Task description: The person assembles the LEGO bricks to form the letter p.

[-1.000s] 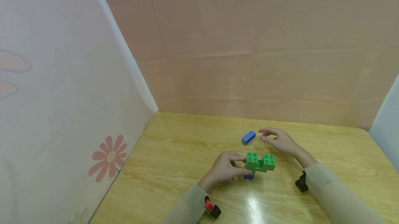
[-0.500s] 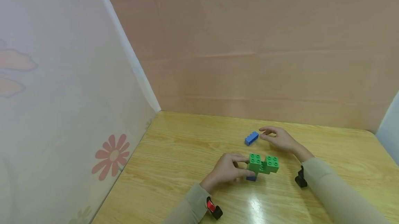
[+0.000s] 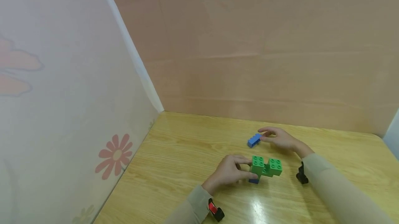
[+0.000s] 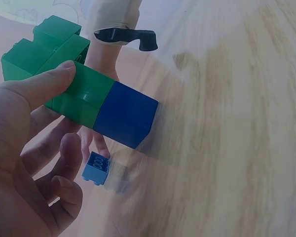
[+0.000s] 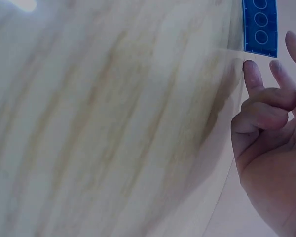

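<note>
My left hand holds a structure of green toy building bricks upright, thumb on the near side and fingers behind. A dark blue brick forms the foot of its column, and another green brick juts up on its right side. Farther back, a long blue brick lies on its side, its hollow underside facing the right wrist view. My right hand hovers at the blue brick's right end, thumb and index finger apart. In the right wrist view, the fingertips are just short of the brick.
The bricks are on a wood-grain table. A tan sheet hangs along its back edge, and a pale wall panel with a red flower borders it on the left. Black camera mounts sit at both wrists.
My right hand has come closer to the long blue brick, its thumb now overlapping the brick's end. My left hand keeps its hold on the green structure. The whole view has shifted slightly.
</note>
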The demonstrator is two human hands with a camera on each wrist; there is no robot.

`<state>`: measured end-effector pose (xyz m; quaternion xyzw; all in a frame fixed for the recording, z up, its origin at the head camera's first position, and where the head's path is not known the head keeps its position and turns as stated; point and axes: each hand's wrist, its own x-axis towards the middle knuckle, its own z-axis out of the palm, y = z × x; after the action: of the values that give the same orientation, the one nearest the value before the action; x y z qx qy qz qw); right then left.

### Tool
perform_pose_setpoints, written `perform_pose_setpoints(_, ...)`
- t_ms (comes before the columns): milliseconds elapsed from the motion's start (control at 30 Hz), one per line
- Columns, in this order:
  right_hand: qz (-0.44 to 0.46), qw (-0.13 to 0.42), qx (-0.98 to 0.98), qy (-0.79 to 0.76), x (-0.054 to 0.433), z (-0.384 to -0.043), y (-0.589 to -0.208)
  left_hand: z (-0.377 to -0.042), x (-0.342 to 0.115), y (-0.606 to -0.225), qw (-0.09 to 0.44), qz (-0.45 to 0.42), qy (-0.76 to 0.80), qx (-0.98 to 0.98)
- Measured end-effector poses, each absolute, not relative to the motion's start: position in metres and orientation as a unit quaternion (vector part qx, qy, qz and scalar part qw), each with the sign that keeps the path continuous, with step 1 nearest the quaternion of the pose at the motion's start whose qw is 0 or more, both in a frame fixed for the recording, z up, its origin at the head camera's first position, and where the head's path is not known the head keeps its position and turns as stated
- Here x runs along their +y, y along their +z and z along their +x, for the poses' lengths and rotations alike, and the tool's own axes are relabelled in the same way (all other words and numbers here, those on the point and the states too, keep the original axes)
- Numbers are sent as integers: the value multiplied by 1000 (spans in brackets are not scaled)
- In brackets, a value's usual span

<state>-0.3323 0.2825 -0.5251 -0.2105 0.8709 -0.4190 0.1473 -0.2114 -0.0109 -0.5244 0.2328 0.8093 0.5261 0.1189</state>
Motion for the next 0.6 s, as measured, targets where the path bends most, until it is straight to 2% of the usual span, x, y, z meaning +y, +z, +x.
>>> perform_pose_setpoints(367,-245,194,862,-400,281,-340,-514,-207,-9,-517,121,229,521,813)
perform_pose_setpoints(600,-250,199,867,-384,280,-341,-510,-205,-8,-514,120,221,528,811)
